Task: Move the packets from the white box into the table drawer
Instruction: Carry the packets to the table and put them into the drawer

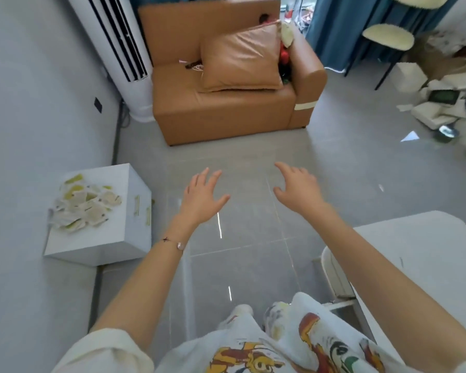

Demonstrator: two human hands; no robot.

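Packets [85, 205] lie in a loose, overlapping heap on the top face of the white box [113, 238], which stands on the floor against the wall. They are pale, flat sachets, some with green-yellow print.

Seen from the head camera, both hands hang in the air to the right of the white box and well apart from it, over bare floor tiles. The left hand [203, 197], nearer the box, has its fingers spread and straight and carries nothing. The right hand [297, 188], farther from the box, is likewise relaxed and empty, with the fingers gently bent. The table [428, 251] is on the far side of the person from the white box. Whether its drawer is open cannot be told from here.

By their look the packets are probably light, thin and limp, with slick wrappers, so single ones may slide off one another. A sensible hold would be to scoop several at once from the heap's edge, fingers under and thumb on top. A pinch at the sealed border suits single ones.
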